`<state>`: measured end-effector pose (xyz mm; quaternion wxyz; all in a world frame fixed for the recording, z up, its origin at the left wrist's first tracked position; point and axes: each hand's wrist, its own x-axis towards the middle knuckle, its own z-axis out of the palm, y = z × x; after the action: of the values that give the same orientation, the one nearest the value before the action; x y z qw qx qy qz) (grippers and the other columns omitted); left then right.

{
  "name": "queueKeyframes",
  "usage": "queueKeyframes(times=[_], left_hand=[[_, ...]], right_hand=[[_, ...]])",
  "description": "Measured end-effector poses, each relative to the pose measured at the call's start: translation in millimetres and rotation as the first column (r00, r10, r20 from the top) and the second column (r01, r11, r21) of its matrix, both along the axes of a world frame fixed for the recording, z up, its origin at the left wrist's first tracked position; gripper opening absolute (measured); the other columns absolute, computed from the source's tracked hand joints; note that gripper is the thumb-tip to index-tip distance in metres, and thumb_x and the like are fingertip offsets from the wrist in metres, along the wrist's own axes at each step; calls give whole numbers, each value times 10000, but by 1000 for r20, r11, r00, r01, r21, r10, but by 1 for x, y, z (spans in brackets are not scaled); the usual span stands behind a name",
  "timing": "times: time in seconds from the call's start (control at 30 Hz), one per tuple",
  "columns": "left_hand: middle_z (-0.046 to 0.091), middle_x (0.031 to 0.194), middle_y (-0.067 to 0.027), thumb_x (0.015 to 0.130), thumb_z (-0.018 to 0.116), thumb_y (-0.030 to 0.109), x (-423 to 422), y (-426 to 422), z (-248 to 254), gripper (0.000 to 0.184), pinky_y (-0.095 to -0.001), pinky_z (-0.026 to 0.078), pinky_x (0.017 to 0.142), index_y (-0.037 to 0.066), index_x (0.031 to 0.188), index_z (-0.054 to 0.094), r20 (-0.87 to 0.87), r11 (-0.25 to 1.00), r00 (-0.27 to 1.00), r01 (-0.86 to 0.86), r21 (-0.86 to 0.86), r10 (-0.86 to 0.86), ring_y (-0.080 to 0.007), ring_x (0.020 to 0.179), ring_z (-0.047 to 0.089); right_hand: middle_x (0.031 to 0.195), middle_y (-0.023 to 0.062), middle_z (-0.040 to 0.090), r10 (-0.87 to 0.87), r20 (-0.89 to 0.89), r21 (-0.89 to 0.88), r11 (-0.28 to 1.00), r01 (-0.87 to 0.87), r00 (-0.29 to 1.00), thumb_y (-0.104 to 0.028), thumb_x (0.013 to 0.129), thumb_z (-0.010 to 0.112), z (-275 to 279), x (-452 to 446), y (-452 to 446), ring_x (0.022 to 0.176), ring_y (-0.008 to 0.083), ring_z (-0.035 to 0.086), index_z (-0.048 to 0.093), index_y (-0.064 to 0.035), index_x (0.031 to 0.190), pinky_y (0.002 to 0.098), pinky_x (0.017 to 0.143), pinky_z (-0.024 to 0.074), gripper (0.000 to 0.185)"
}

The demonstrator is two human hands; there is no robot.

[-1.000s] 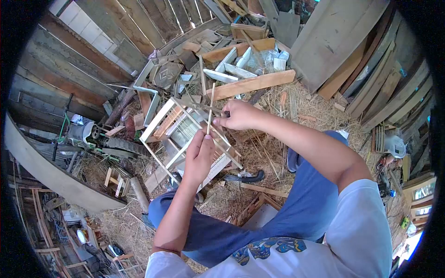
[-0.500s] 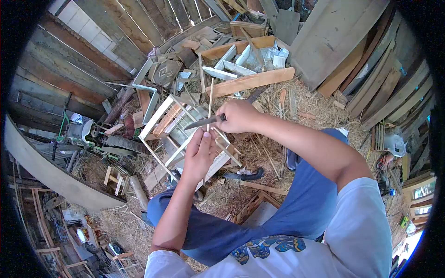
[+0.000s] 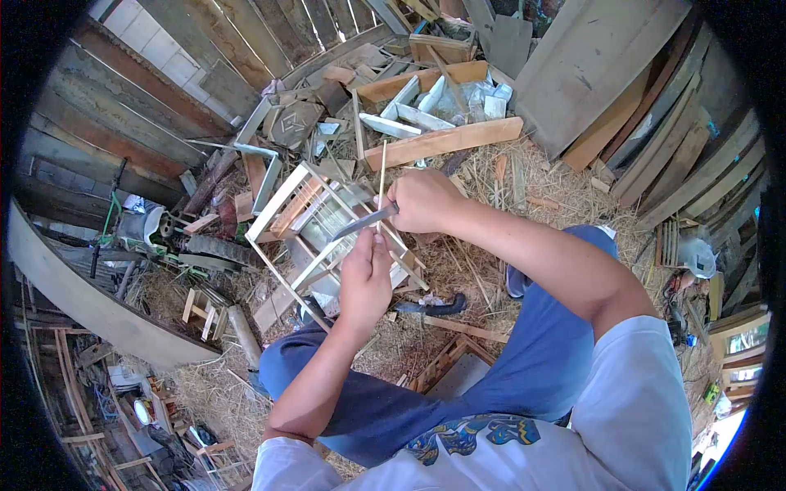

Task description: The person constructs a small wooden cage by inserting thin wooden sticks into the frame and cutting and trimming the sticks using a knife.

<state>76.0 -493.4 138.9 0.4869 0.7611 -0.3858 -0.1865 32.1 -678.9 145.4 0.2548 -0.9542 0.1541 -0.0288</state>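
Observation:
My right hand is closed round the handle of a knife, its blade pointing to the left. The blade crosses a thin wooden stick that stands nearly upright. Below the blade, my left hand pinches the lower end of that stick between thumb and fingers. Just beyond both hands, a small wooden frame with thin slats sits tilted on the ground, partly hidden by the left hand and forearm.
A dark curved-handled tool lies on the straw before me. Farther off is a wooden box with pale wood pieces. Boards lean at the right, a wheeled machine stands left. An open box sits between my legs.
My left hand has shifted slightly right, and the knife blade now tilts more downward to the left. The stick's lower end has moved a little right.

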Motion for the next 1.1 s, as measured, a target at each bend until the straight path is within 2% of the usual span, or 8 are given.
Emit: queueKeyframes(times=[0.23,0.47,0.53,0.6,0.67,0.9,0.97,1.1], left_hand=[[435,699,5,1065,421,141,1,-1,2,231,-271,351,567,23,890,514,10,1000,1000,-5,-7,5,-73,641,395],[434,704,17,1069,416,149,1,-4,9,240,-257,345,550,32,886,518,-136,998,990,-46,-35,41,-63,630,394],[434,708,15,1069,420,159,1,3,15,232,-256,356,567,31,906,524,-173,999,984,-31,20,34,-65,646,407],[509,643,-72,1028,446,86,-21,13,26,157,-316,400,537,7,923,533,36,996,996,84,16,-84,-137,596,524],[488,629,-59,1043,447,118,-25,15,23,182,-319,407,547,16,923,536,-11,995,995,98,-12,-98,-132,585,504],[380,672,96,1091,416,212,15,12,-10,208,-190,252,473,74,987,532,-467,993,884,-30,-114,-26,12,549,314],[381,674,97,1091,414,208,11,7,-4,209,-191,251,471,73,981,529,-471,992,881,-21,-122,-39,12,543,312],[385,684,97,1088,419,197,6,1,-5,205,-188,263,483,66,971,524,-374,989,924,19,-150,-74,12,563,329]], right_hand=[[619,210,634,-78,158,-45,995,86,984,-294,822,638,-9,3,-2,606,405,641,680,-53,598,501,607,529,332],[635,224,638,-132,155,-29,990,138,979,-272,882,580,-9,9,-2,618,412,644,678,-36,613,499,624,533,371],[650,236,641,-364,213,127,930,344,907,-314,896,590,-18,13,-18,647,418,655,686,-19,651,503,640,531,395],[650,247,635,-598,148,262,792,551,788,-330,888,604,-30,11,-83,660,418,659,690,4,691,498,653,531,397],[631,243,625,-630,220,171,777,607,745,-353,887,623,-14,2,-110,625,409,650,691,15,715,485,636,527,411],[742,211,690,-279,80,166,950,264,957,-326,886,608,5,-3,-35,687,388,681,753,-48,838,485,686,546,318],[726,195,686,-90,-50,55,994,93,995,-325,849,636,10,-1,-14,684,373,684,755,-89,820,483,676,547,266],[724,177,690,12,40,-22,1000,-11,999,-319,831,666,-3,4,-3,708,378,685,753,-112,788,489,677,551,229]])
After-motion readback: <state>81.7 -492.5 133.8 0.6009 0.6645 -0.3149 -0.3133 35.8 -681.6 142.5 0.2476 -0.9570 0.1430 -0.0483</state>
